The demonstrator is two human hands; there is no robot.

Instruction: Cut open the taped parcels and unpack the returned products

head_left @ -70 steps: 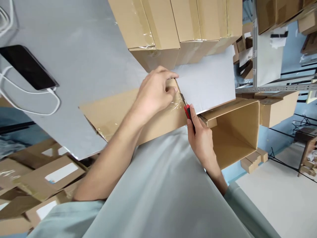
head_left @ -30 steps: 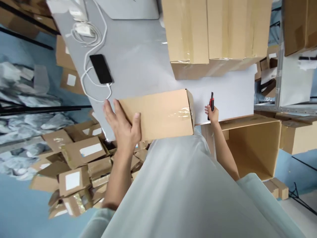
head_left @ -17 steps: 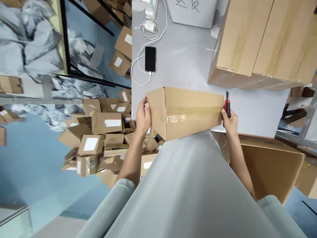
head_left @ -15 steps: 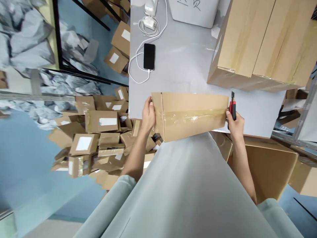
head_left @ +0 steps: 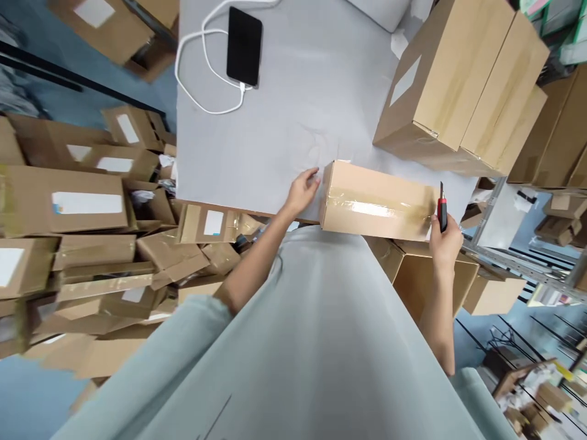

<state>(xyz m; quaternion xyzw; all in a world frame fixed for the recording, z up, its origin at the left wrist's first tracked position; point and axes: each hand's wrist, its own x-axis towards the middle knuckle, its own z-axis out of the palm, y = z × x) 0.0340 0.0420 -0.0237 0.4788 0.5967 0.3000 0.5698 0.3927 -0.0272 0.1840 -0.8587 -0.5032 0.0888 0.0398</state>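
A long cardboard box [head_left: 380,198] sealed with clear tape lies at the table's front edge, close against my body. Just off its left end, my left hand [head_left: 303,190] is held with fingers apart and nothing in it; a small gap shows between fingertips and cardboard. At the opposite end, my right hand [head_left: 444,241] grips a red and black utility knife [head_left: 442,211], its blade pointing away from me. That hand's fingers are at the box's right end; whether they press on it I cannot tell.
Large taped cartons [head_left: 463,79] stand at the table's back right. A black phone [head_left: 244,46] on a white cable lies on the grey table [head_left: 293,116]. Cardboard boxes [head_left: 92,201] pile up on the floor to the left. An open carton [head_left: 422,281] sits below the right front edge.
The view has shifted and turned. My left hand has let go of the box's left end and is now slightly apart from it. The knife stays in my right hand.
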